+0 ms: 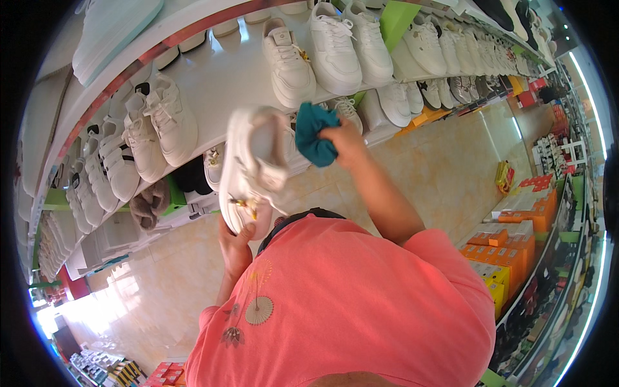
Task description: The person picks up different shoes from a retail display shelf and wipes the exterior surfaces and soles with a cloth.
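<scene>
My left hand grips a white sneaker by its toe end, with the heel and opening tilted up and away from me. Gold-coloured charms hang by the laces, and the shoe is slightly blurred. My right hand holds a bunched teal cloth to the right of the shoe, apart from it. Beyond, a single white sneaker with a similar gold charm stands on the white shelf. Close beside it is a pair of plain white sneakers.
More white sneakers line the shelf to the left, above fuzzy brown footwear. Another shelf edge crosses overhead at upper left. Orange shoe boxes are stacked at right, across the tiled floor.
</scene>
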